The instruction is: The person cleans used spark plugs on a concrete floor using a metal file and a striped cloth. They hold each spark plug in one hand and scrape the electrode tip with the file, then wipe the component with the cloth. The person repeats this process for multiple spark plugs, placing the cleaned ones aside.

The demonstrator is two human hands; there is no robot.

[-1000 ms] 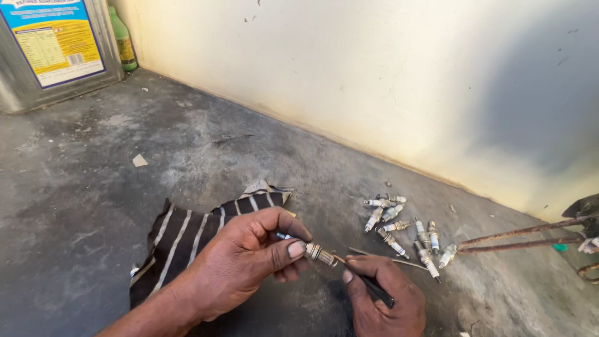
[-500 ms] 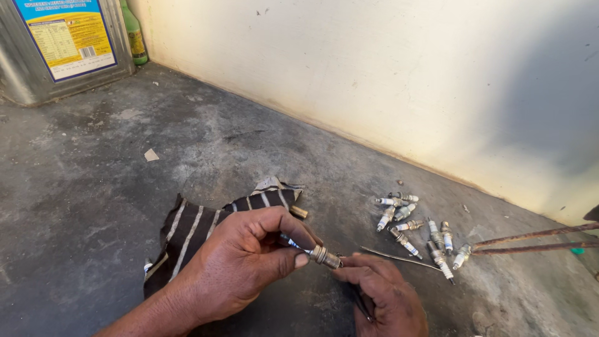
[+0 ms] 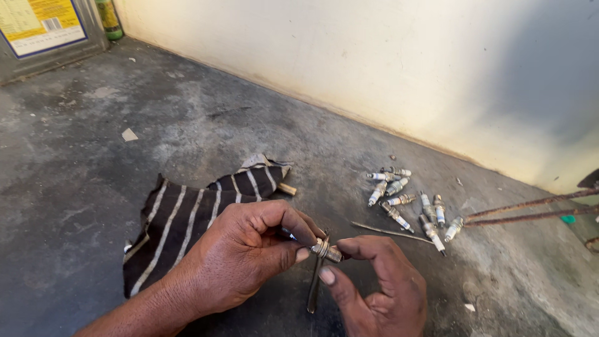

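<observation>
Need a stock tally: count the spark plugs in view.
10. One spark plug sits between the left hand and right hand; nine lie in a loose cluster on the floor near the wall. Overlap may hide more.

Left hand (image 3: 243,256): entered from the lower left, forearm bare, back of the hand turned up. Fingers curled inward, thumb pressed toward the index and middle fingertips in a closed pinch. Right hand (image 3: 374,287): raised from the bottom edge, just right of the left hand. Index finger arched over toward the left fingertips, thumb pointed up beneath it, the two set close in a pinch. Remaining fingers folded loosely into the palm.
</observation>
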